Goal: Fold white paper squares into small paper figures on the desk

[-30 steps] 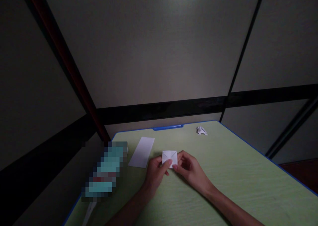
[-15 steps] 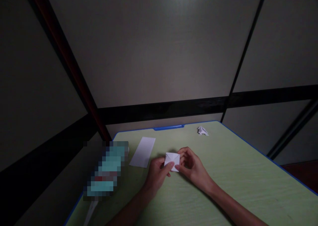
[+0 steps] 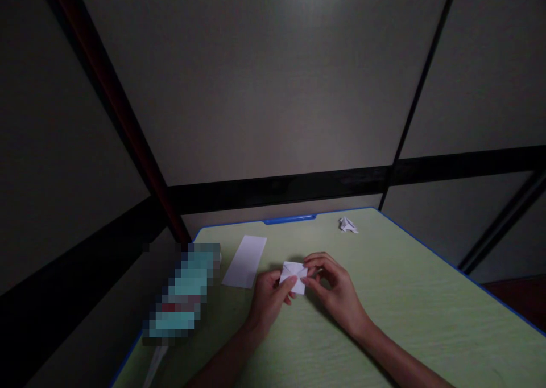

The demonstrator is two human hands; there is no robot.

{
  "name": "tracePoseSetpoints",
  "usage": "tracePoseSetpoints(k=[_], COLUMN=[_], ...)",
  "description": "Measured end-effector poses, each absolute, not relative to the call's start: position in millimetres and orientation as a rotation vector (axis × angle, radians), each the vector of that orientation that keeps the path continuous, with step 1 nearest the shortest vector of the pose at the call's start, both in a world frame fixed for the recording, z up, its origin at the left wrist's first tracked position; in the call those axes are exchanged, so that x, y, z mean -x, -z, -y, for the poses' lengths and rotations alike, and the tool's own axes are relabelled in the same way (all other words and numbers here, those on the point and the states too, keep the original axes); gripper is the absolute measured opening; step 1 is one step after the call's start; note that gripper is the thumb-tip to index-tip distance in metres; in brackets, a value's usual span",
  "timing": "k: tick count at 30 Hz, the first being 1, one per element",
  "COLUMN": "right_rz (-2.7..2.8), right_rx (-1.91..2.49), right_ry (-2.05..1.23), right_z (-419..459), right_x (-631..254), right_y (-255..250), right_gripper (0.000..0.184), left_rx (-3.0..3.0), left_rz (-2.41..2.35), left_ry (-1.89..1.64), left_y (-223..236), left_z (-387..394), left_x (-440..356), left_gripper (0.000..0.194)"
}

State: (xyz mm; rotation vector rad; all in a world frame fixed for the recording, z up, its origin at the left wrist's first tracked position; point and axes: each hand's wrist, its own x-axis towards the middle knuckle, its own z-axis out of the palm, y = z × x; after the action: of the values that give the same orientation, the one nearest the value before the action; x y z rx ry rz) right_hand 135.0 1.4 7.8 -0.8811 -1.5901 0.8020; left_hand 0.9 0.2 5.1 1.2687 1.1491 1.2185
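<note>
A small white folded-paper square (image 3: 295,268) suited a light hold at its edges

Nearest, over the pale green, wood-grained table (image 3: 409,314), the person's bare left hand (image 3: 269,291) gripped the square by its left side, the thumb lying flat across its lower face. The bare right hand (image 3: 333,285) touched the right edge, thumb and forefinger parted from each other; whether they pinched the paper could not be told.

The square sat between the two hands, tilted slightly, with creases fanning across its face. It looked almost weightless, fairly stiff where layers stacked, yet easy to crease or tear at single flaps. The side edges and lower corners seemed the soundest places to hold; hard pressure on the middle might have spoiled the folds.

To the left lay a pixelated teal object (image 3: 183,291), its nature unclear, and beyond it a plain white rectangular paper sheet (image 3: 245,261). Farther off, near the table's blue rim, rested a small white folded-paper figure (image 3: 348,226).
</note>
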Motion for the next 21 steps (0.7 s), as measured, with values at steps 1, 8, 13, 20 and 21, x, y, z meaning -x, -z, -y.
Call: tracePoseSetpoints(k=[1,8,13,20,21], right_rz=[1.577,1.390,1.348,1.267,1.261], right_rx=[0.876,0.818,0.812,0.765,0.766], right_ry=[-0.807,-1.059,-1.142,-1.275,-1.283], right_z=[-2.0,-7.4,-7.6,-8.5,-8.4], right_x=[-134.9,-134.7,-134.7,-135.0,-134.9], right_y=[-8.5,-7.1,-7.0,-7.1,-7.5], right_gripper=[0.011,0.009,0.005,0.013,0.013], left_rx=[-1.260,-1.230,-1.232,-1.219,-1.220], left_rz=[-1.144,-1.125,-1.108,-1.126,-1.126], left_ry=[-1.218,-1.156,-1.143,-1.170,-1.169], left_y=[-5.3,-3.9,-2.2,-2.8,-3.1], left_z=[-0.1,-0.6,-1.2,-1.0,-0.7], left_x=[-1.3,-3.1,-3.1,-2.4,-2.5], left_gripper=[0.019,0.020,0.020,0.023,0.023])
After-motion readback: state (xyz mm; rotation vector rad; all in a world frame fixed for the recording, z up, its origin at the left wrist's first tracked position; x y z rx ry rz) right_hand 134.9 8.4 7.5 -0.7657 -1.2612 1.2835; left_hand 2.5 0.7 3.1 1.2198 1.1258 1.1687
